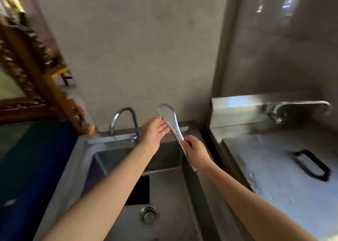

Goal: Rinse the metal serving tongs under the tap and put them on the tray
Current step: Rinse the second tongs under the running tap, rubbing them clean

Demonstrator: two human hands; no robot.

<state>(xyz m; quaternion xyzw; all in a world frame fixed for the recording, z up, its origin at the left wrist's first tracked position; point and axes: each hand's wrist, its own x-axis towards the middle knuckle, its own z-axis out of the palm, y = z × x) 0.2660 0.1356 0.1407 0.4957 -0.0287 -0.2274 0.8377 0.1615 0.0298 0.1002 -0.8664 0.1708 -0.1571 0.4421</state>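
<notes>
The metal serving tongs [169, 115] have a perforated spoon-shaped head and point up and away over the back of the sink. My right hand [195, 149] grips their handle, whose lower end sticks out below the hand. My left hand [153, 132] has its fingers spread, with the palm against the underside of the tongs' head. The curved tap [123, 120] stands at the sink's back edge, left of my hands; no water shows. The steel sink [164, 191] lies below my arms. No tray can be made out for sure.
A drain plug [148, 215] sits in the sink floor beside a dark rectangular opening [139, 189]. To the right is a steel counter with a flat lid and black handle [313, 165], and a second tap [296, 107] behind it. A blue surface [34, 167] and carved wooden frame [36, 67] are left.
</notes>
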